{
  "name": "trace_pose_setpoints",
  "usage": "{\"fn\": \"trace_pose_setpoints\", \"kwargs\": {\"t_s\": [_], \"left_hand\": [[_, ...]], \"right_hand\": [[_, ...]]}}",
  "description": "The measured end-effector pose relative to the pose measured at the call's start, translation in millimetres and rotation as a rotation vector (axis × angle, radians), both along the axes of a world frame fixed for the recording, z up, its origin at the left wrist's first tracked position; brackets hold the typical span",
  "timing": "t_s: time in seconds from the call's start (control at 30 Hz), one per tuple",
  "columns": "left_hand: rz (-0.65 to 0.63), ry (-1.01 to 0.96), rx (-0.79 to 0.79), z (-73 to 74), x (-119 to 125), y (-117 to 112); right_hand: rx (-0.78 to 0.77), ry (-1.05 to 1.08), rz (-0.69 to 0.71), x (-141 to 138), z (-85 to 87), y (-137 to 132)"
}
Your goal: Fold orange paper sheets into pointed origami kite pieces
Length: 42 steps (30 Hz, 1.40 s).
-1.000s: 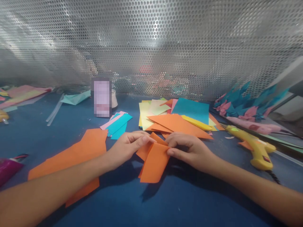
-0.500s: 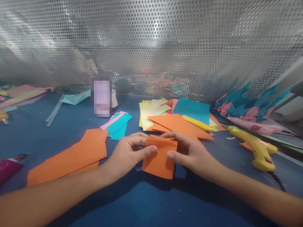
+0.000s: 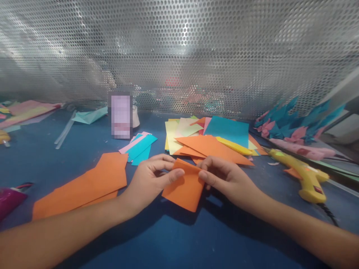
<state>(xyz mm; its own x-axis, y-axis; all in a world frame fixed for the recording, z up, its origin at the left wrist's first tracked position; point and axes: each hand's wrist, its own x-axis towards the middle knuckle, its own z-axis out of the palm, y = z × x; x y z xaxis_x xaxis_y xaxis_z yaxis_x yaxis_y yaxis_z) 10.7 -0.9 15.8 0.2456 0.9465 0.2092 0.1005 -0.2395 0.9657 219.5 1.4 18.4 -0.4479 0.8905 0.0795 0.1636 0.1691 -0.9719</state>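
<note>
Left hand [image 3: 153, 177] pinches the upper left of a folded piece of bright orange paper [image 3: 185, 192], thumb on the near face, other fingers behind. Right hand [image 3: 224, 175] pinches the same piece at its upper right edge, thumb tip at the edge, fingers curled behind. So the piece sits between both hands, tilted, lower corner towards the person, over a dark blue counter [image 3: 179, 248]. Can't tell if it touches down.

Left of left hand: flat, overlapping orange paper sheets [image 3: 92, 183], partly hidden by the forearm. Just beyond left hand: narrow bright blue and pink paper strips [image 3: 141, 149]; farther off, an upright pixelated rectangular panel [image 3: 121, 116].

Beyond both hands: large pointed orange paper pieces [image 3: 202, 144] on a stack of mixed-colour paper, a slim yellow plastic-looking tool [image 3: 234, 146] on top. Right of right hand, well apart: yellow glue gun [image 3: 304, 175] with black cord; past it, blue and pink folded-paper shapes [image 3: 297, 121]. Perforated silver metal panel [image 3: 179, 45] behind everything.
</note>
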Motion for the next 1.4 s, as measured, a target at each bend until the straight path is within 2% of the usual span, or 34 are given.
{"fn": "trace_pose_setpoints", "kwargs": {"t_s": [0.17,0.33,0.5,0.63,0.77,0.9,1.1,1.4], "left_hand": [[0.050,0.012,0.050,0.4,0.8,-2.5],[0.070,-0.002,0.022,-0.3,0.4,-3.0],[0.019,-0.015,0.005,-3.2,0.9,-3.4],[-0.021,-0.122,-0.086,-5.8,2.2,-4.4],[-0.058,-0.134,-0.174,-4.5,2.6,-5.7],[-0.100,-0.143,-0.198,-2.2,2.6,-6.1],[-0.057,-0.092,-0.208,-3.3,1.7,-5.6],[-0.091,-0.111,-0.260,-4.5,0.3,-5.5]], "right_hand": [[-0.029,0.043,-0.027,-2.2,0.6,-1.8],[-0.092,0.122,-0.104,-2.3,3.1,-0.2],[-0.205,0.042,-0.052,-1.7,3.1,0.4],[-0.289,0.029,-0.023,-2.9,1.9,-1.2],[-0.287,0.036,-0.038,-4.0,3.1,-2.0],[-0.287,0.048,-0.012,-4.4,3.1,-1.7],[-0.278,0.041,-0.006,-5.2,0.2,-1.4],[-0.258,-0.007,0.003,-0.7,-4.0,-1.3]]}}
